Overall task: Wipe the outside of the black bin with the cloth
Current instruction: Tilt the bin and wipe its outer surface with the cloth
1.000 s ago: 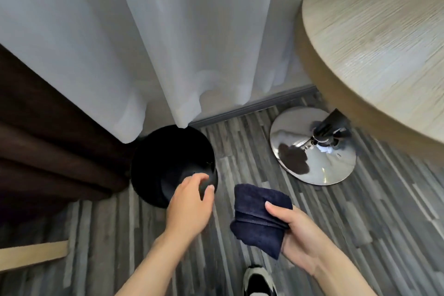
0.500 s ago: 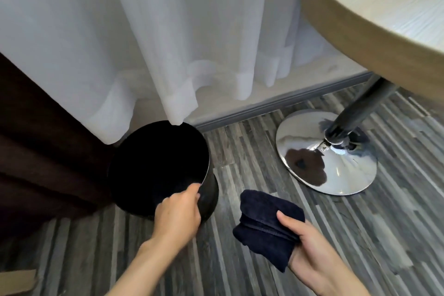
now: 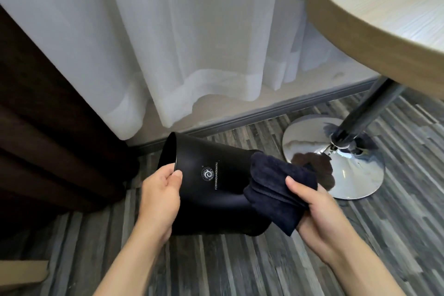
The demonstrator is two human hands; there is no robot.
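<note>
Sideways now, the black bin (image 3: 216, 185) lies tipped over the grey plank floor (image 3: 240, 267), its open mouth facing left toward the dark brown curtain (image 3: 48, 139) and its base pointing right. My left hand (image 3: 159, 197) is clamped on the rim at the mouth, thumb on the outside wall and the fingers curled inside. A small round logo (image 3: 208, 174) with a line of white lettering beside it faces up at me from the bin's wall. My right hand (image 3: 319, 214) grips the folded dark blue cloth (image 3: 278, 190), thumb on top, and presses it against the bin's outer wall near the base end. Whether the bin's underside touches the floor or hangs just above it I cannot quite tell, since its shadow blends with the black wall. Behind the bin hangs a sheer white curtain (image 3: 192, 43). To the right stands a round wooden table (image 3: 389, 14), whose chrome foot (image 3: 336, 166) rests on the floor just beyond the cloth.
</note>
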